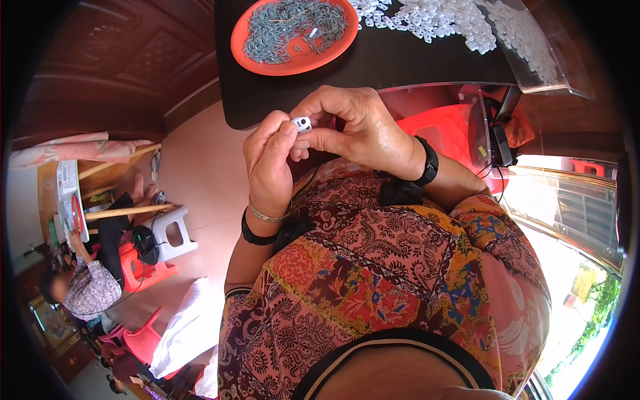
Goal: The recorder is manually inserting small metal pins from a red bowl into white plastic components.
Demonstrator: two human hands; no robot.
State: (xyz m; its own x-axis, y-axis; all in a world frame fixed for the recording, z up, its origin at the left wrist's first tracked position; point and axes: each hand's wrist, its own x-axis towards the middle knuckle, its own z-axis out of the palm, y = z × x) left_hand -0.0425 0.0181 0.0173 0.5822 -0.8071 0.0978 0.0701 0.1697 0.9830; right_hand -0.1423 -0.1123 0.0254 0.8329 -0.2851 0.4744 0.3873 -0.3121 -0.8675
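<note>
Before my chest, near the table's front edge, a small white plastic piece with a dark round hole sits between my fingertips. My left hand pinches its left end between thumb and forefinger. From the other side my right hand closes its thumb and fingers around the right end; whether a further small part is in those fingers is hidden. Beyond the hands, an orange plate bears a heap of small grey screw-like pieces, with one white bit among them. Many small white plastic pieces lie heaped to its right.
The dark table ends just beyond my hands. A clear plastic tray of white pieces stands at its right end. A red stool is under the table. Further left, another person sits near a grey stool.
</note>
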